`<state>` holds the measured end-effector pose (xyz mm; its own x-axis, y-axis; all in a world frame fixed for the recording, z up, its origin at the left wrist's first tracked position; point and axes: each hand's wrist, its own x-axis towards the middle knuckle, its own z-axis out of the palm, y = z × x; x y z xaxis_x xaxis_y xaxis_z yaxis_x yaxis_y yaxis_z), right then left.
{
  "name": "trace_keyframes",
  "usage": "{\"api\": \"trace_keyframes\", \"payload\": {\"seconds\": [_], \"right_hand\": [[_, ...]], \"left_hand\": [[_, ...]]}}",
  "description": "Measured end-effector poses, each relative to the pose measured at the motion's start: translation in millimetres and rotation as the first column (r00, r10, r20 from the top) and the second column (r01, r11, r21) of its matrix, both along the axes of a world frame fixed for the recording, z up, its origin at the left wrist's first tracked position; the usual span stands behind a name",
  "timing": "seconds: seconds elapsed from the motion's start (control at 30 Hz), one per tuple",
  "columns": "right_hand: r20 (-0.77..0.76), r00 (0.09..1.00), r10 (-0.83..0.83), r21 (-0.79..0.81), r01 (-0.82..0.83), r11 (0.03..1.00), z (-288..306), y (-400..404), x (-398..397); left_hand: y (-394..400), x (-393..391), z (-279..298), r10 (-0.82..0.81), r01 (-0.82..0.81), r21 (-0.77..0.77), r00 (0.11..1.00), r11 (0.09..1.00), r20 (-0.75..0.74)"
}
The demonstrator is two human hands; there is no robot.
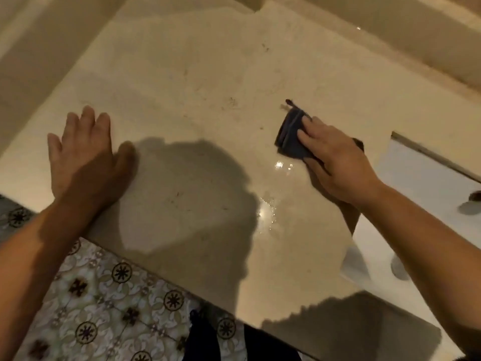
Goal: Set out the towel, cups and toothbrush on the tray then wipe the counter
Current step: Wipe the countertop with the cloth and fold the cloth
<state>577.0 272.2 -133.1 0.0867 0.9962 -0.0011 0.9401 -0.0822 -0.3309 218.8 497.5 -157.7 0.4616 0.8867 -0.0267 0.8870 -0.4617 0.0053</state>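
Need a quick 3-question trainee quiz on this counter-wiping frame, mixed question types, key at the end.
1. True or false: the left hand lies flat, palm down, on the beige stone counter.
2. Which hand presses the folded dark blue cloth onto the counter? A) left B) right C) both
3. Fill in: the glossy wet patch lies on the counter between the right hand and the counter's ____ edge.

Key
1. True.
2. B; the fingers cover the cloth's near part.
3. Near (front); the white basin is at the right.
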Motion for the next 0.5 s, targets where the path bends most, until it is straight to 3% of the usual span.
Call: {"api": "trace_keyframes", "payload": {"seconds": [0.4, 0.47, 0.5], "right_hand": [[-0.162, 0.981, 0.109, 0.001, -0.110, 0.994, 12, -137, -247], [-0.391, 0.920, -0.005, 0.000, 0.005, 1.000, 13, -151, -268], [-0.575, 0.808, -0.126, -0.061, 0.111, 0.992, 15, -154, -277]], "left_hand": [[-8, -7, -1, 0.017, -0.011, -0.088, 0.998, 0.996, 0.068], [-7, -9, -1, 0.020, -0.013, -0.103, 0.997, 0.995, 0.070], [-7, -9, -1, 0.023, -0.015, -0.113, 0.997, 0.993, 0.069]]}}
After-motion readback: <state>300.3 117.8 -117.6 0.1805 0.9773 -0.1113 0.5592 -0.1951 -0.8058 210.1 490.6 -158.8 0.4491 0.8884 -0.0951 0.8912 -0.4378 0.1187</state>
